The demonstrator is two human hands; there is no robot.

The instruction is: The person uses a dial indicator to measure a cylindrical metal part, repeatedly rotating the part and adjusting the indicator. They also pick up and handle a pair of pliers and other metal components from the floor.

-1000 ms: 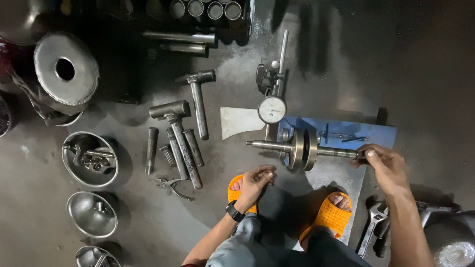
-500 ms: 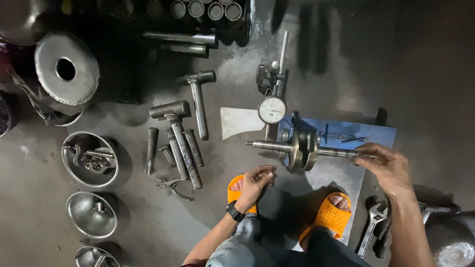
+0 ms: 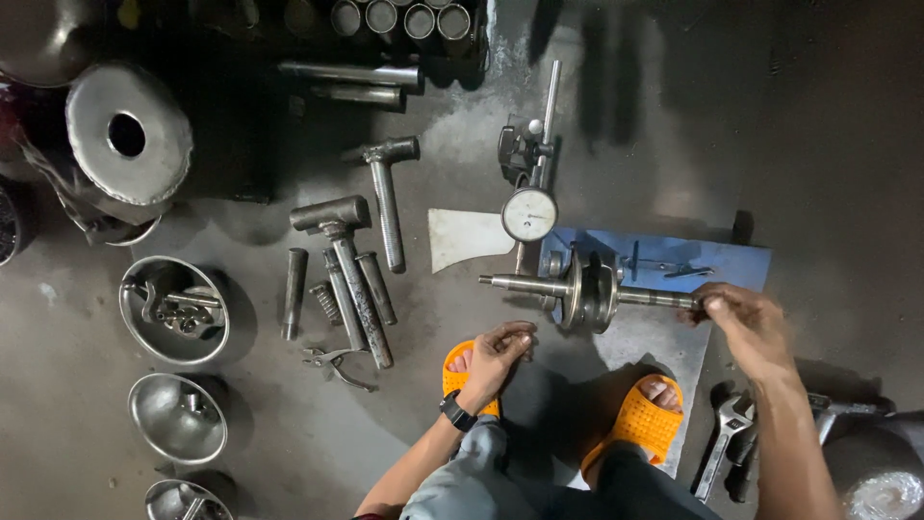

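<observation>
The right hand (image 3: 746, 323) is pinching the end of a crankshaft (image 3: 589, 291) lying on a blue stand (image 3: 712, 258) under a dial gauge (image 3: 529, 214); the left hand (image 3: 496, 354) is resting loosely curled, empty, above an orange sandal (image 3: 460, 364). Checking appears underway.

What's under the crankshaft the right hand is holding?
Under the crankshaft is a blue stand on the grey floor. The right hand grips the shaft's right end. The supports beneath the flywheels are covered, so they cannot be seen.

no packages, labels, signs or screens appear; the nearest thing is a round white dial gauge (image 3: 529, 214) face above the shaft.
</observation>
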